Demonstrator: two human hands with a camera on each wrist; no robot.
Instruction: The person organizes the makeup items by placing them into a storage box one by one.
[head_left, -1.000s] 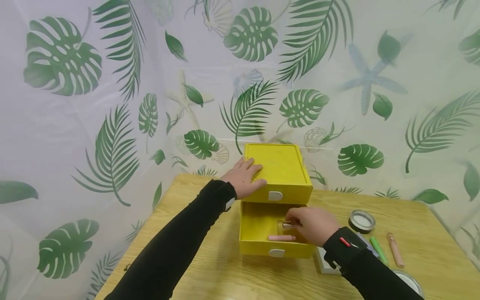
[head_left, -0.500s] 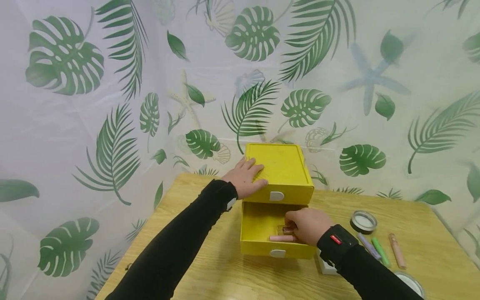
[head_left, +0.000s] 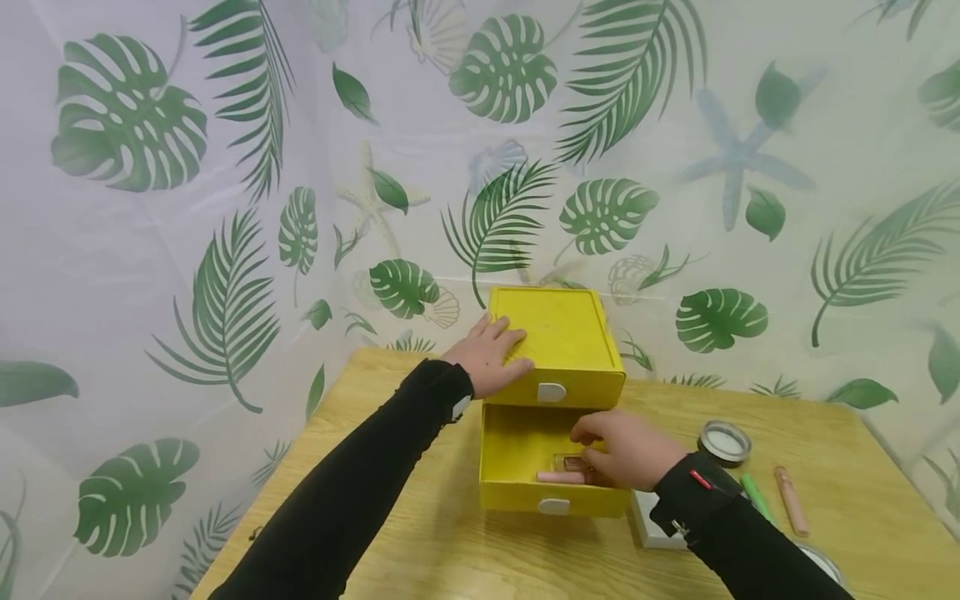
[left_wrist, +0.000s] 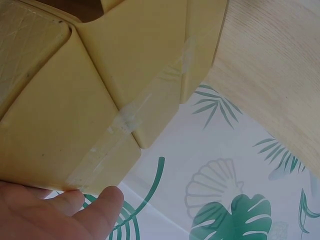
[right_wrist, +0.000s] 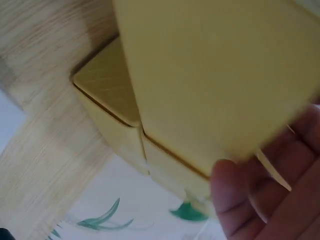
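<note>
A yellow two-drawer box (head_left: 557, 329) stands on the table with its lower drawer (head_left: 513, 450) pulled out. My left hand (head_left: 487, 358) rests on the left of its top, fingers stretched out; the left wrist view shows those fingers (left_wrist: 107, 205) against the box's side. Over the right part of the lower drawer is my right hand (head_left: 637, 448), thumb and fingers apart, pinching nothing I can see. Beneath it lie a small clear rectangular item (head_left: 572, 463) with a brownish part and a pink tube (head_left: 560, 477). The hand hides their right ends.
To the right on the wooden table (head_left: 420, 533) are a round clear-lidded container (head_left: 724, 442), a green stick (head_left: 756, 497) and a salmon-pink stick (head_left: 791, 500). A white box (head_left: 654, 521) sits by the drawer. Patterned sheeting (head_left: 465, 167) hangs behind.
My right hand lowers the clear item into the lower drawer and lets go of it; its fingers then part and it shifts slightly right. My left hand stays put.
</note>
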